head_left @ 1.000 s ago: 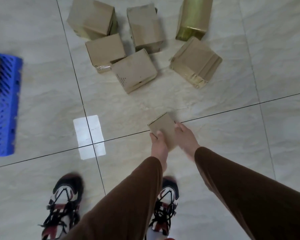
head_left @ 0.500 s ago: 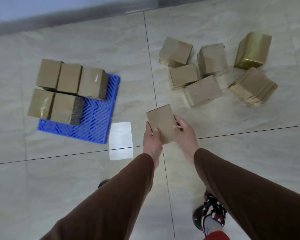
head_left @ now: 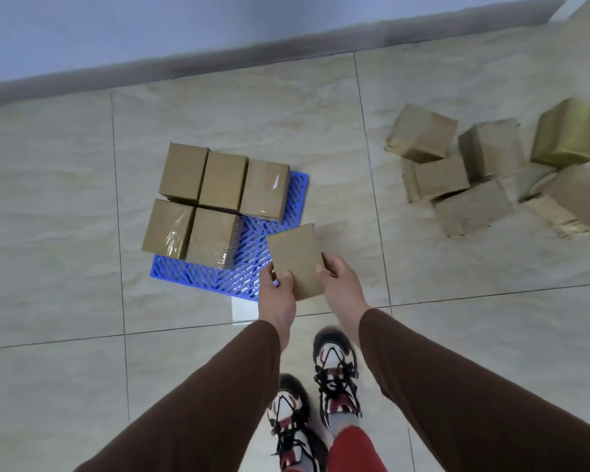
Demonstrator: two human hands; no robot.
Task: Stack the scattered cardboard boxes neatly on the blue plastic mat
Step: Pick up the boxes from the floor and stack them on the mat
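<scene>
Both arms are reaching forward and down in long brown sleeves (head_left: 440,386), wrists angled inward toward each other. The left hand (head_left: 276,299) is gripping the near left corner of a small cardboard box (head_left: 295,258), thumb lying over the top face and fingers curling beneath. The right hand (head_left: 341,287) is pinching the box's right edge, thumb on top, the remaining fingers hidden under it. The box is being held flat, plain matte brown, above the near right corner of the blue plastic mat (head_left: 252,267).

The mat is lying on the floor (head_left: 65,233), a rectangular grid of moulded slats with open diamond gaps. Five stacked boxes (head_left: 215,195) are sitting on its far and left parts, pressed side by side in two rows; some are wearing glossy clear tape that is catching the light. Six scattered boxes (head_left: 484,172) are lying well apart to the right, tilted at odd angles and touching one another; the farthest right one is showing a shiny olive-gold wrapping.

The floor is showing large glossy beige tiles with thin dark grout lines. Below the hands, two laced sneakers (head_left: 336,376) in white, black and dark red are standing on the tiles.
</scene>
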